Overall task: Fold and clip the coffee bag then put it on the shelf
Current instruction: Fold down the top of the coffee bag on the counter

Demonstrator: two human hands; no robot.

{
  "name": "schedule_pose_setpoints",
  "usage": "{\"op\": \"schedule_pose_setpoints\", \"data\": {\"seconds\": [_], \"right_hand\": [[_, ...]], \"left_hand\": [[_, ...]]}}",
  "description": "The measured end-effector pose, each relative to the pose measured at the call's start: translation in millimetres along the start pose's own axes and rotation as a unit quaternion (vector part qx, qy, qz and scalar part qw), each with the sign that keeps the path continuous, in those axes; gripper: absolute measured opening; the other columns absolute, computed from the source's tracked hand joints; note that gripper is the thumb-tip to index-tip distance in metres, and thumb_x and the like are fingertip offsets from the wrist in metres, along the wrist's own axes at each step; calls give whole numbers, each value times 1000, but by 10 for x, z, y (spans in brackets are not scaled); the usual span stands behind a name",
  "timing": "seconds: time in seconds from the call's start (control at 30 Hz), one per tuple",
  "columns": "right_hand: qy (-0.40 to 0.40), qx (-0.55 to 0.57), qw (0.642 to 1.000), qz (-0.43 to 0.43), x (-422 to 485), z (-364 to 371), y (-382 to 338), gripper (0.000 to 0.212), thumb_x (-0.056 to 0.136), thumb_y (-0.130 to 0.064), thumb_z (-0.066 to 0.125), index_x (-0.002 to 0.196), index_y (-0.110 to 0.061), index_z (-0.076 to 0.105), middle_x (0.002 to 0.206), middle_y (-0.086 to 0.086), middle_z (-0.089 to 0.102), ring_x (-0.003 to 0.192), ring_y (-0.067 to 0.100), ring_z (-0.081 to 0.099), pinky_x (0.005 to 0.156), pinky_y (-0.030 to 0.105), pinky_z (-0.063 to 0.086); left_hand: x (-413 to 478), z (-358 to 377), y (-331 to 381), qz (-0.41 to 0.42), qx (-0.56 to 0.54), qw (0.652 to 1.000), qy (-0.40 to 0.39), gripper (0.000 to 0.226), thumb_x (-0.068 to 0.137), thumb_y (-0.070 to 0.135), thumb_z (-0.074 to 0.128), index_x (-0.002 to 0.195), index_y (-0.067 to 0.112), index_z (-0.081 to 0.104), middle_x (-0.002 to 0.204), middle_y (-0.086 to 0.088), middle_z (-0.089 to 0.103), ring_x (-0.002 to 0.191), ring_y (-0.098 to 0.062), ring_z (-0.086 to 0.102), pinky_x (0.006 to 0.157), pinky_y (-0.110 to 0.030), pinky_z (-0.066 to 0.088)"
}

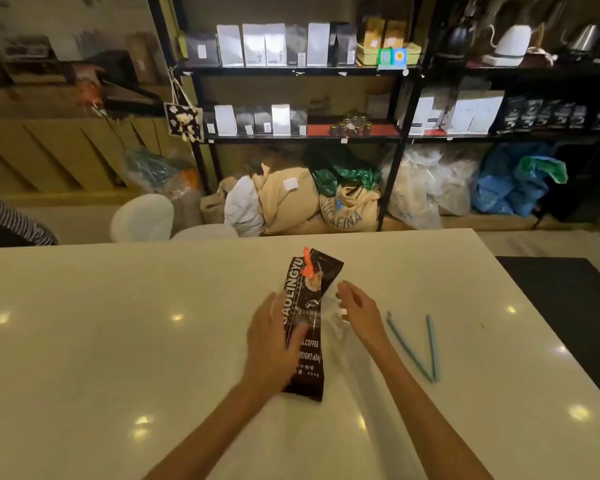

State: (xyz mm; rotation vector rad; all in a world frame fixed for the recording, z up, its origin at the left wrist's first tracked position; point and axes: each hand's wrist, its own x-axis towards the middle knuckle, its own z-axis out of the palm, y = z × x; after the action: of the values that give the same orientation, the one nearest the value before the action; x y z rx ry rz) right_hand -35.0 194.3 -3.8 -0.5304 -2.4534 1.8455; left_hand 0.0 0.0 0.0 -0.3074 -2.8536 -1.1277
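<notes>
A long black coffee bag (310,299) with white lettering lies flat on the white table (118,341), its far end bent and bearing an orange mark. My left hand (274,336) rests flat on the bag's left side, fingers spread. My right hand (359,311) hovers just right of the bag, fingers apart, holding nothing. A blue clip (418,348), opened into a V, lies on the table to the right of my right hand. The black metal shelf (302,71) stands behind the table, stocked with bags.
Burlap sacks (291,199) and plastic bags (426,188) sit on the floor under the shelf. A white chair (142,218) stands at the table's far edge. A person's striped sleeve (11,220) shows at the left. A dark surface (568,306) adjoins the table at right.
</notes>
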Motion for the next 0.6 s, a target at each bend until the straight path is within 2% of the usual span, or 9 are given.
{"op": "schedule_pose_setpoints", "data": {"seconds": [0.07,0.1,0.13,0.23,0.3,0.4,0.47,0.53,0.6], "right_hand": [[-6,95,993,74,97,140,-18,54,96,-52,49,123,-8,64,111,9,72,97,23,70,79,32,60],[-12,110,990,86,136,189,-29,50,97,-51,48,114,-8,67,105,9,73,91,22,71,74,28,59],[-18,121,988,98,173,240,-52,45,98,-50,48,107,-11,69,102,10,74,90,22,71,73,28,58],[-23,140,985,99,299,327,-18,36,97,-45,52,96,-15,72,101,11,76,92,27,72,82,39,59],[-31,142,985,90,329,338,-41,32,99,-39,52,98,-13,70,102,13,75,86,24,71,70,33,59],[-55,179,978,86,365,370,-43,33,101,-36,49,101,-7,65,105,14,73,82,19,71,60,24,54],[-53,194,976,81,375,406,-40,32,102,-34,48,102,-6,63,106,14,72,86,20,71,61,25,55],[-31,191,979,68,377,447,-31,29,102,-31,48,100,-7,63,105,14,71,89,22,71,63,27,57],[-2,192,980,52,393,495,-11,25,102,-28,50,94,-9,65,102,15,72,93,27,71,71,35,61]], "left_hand": [[-141,283,36,23,104,994,-23,75,94,67,28,155,26,17,164,-5,18,151,-27,17,122,-52,17],[-230,413,36,34,144,989,-22,79,93,70,26,157,24,15,166,-5,12,153,-27,11,123,-50,9],[-315,517,30,46,161,985,-29,82,93,71,26,157,22,16,166,-6,14,153,-28,12,122,-49,8],[-300,605,-56,43,188,981,-6,82,92,68,33,156,17,24,162,-12,28,150,-33,25,116,-52,20],[-295,608,-73,36,172,984,19,77,93,65,35,155,19,28,161,-11,29,149,-31,25,116,-49,25],[-282,595,-102,18,100,993,55,66,95,62,34,151,27,31,159,-9,28,146,-26,25,114,-41,30],[-217,505,-137,-42,-27,996,67,69,89,63,47,146,29,27,153,-4,31,139,-20,34,113,-38,34],[-171,407,-180,-130,-194,971,58,73,84,65,56,142,31,28,141,5,44,124,-12,52,104,-37,48],[-102,351,-220,-195,-259,944,59,63,83,62,57,135,32,38,127,7,58,106,-8,65,89,-36,58]]}}
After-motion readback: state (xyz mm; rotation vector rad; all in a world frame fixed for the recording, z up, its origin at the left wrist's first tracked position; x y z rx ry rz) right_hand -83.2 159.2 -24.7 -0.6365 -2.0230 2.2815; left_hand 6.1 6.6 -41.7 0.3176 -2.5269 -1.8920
